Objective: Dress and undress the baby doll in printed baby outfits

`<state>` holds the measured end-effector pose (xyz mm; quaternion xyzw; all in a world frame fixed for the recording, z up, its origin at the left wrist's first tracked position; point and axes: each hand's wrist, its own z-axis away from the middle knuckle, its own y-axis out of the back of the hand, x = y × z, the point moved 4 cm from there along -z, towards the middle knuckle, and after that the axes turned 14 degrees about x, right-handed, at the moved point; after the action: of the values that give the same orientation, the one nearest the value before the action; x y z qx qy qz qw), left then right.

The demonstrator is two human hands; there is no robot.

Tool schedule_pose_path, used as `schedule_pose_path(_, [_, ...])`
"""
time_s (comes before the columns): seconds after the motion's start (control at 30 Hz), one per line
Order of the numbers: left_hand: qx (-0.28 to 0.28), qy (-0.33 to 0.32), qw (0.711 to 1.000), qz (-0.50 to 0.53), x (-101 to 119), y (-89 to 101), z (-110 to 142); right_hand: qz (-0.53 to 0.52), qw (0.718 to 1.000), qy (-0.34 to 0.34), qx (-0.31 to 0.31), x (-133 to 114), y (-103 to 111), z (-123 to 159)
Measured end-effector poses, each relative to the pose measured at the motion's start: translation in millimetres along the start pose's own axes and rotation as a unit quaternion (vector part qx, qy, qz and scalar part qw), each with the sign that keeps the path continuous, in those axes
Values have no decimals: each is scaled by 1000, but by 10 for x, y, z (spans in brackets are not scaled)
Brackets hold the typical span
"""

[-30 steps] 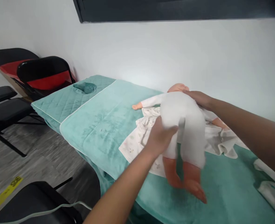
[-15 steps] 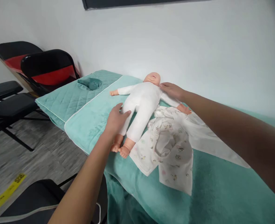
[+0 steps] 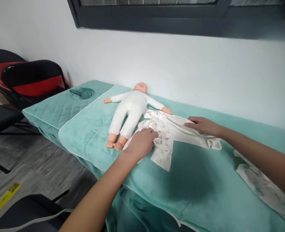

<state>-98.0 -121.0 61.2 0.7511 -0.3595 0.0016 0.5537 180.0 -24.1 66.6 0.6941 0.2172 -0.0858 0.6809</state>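
A baby doll [image 3: 132, 103] in a white bodysuit lies on its back, arms spread, on the green bed cover. Beside its legs is a crumpled white baby shirt [image 3: 165, 151] with small printed figures. My left hand [image 3: 143, 141] rests on this shirt, fingers curled into the fabric and covering part of it. Farther right, a plain white cloth garment [image 3: 181, 130] stretches out from the shirt. My right hand [image 3: 202, 125] touches its upper side with fingers extended and slightly apart.
The green bed [image 3: 84, 141] stands against a white wall, with a quilted section and face hole [image 3: 83, 92] at left. Another printed cloth [image 3: 260, 183] lies under my right forearm. Black-and-red chairs [image 3: 38, 77] stand left; a black seat [image 3: 33, 209] is near.
My left hand has moved from the doll's leg to the printed shirt. My right hand has left the doll's shoulder for the white garment. The view has shifted right.
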Motion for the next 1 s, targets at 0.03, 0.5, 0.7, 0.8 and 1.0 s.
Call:
schedule_pose_path(0.03, [49,5,997,56,105,8,-2,-72,997,-1,-13,-208,49,176])
schedule_pose_path(0.5, [-7,176,844,506,1000,203,719,-312,931,-107,154,-509,171,2048])
schedule_pose_path(0.7, [73,185,760,619,1330,50,965,-432,836,-213,263,-675,-236,2184])
schedule_pose_path(0.8, [181,215,747,602,1378,-27,1186,-537,808,-214,117,-989,-637,2288])
schedule_pose_path(1.0, [-99,352,764,531,1248,282,2162,-534,819,-97,-184,-1043,-1221,2723])
